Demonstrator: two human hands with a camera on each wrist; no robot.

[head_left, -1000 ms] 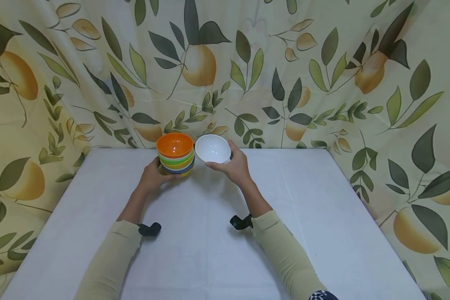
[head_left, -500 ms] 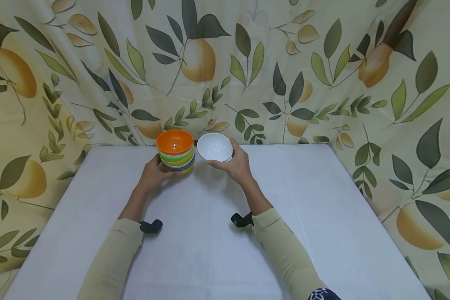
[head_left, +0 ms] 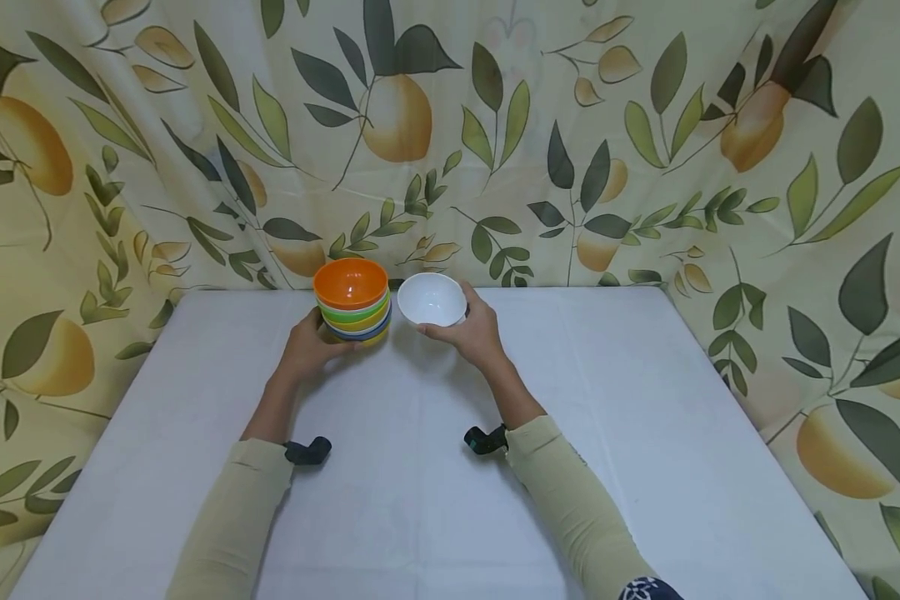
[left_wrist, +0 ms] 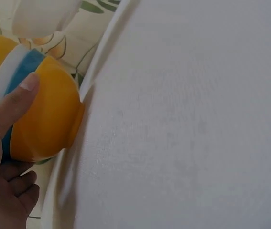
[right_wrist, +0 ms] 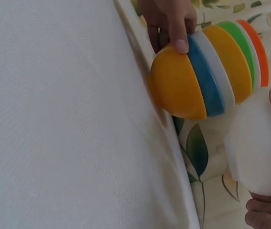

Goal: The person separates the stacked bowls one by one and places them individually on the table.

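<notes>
A stack of nested bowls (head_left: 351,287) stands near the table's far edge, an orange one on top and green, yellow, white and blue ones below. At the bottom is a yellow bowl (left_wrist: 54,109), its foot at the cloth in the left wrist view. My left hand (head_left: 305,350) grips the stack low from the left, the thumb across the blue and yellow bowls. Right beside it, my right hand (head_left: 474,331) holds a white bowl (head_left: 431,300) by its side, thumb at the front near the rim. That bowl's base (right_wrist: 232,157) hangs above the cloth, its mouth upward.
A white cloth covers the table (head_left: 420,500). Behind the far edge hangs a curtain (head_left: 495,167) printed with fruit and leaves, close behind the bowls. Black cameras (head_left: 485,440) are strapped at both wrists.
My right hand has drawn the white bowl slightly right, away from the stack, and a little lower. The left hand keeps its grip on the stack. The head view has shifted slightly.
</notes>
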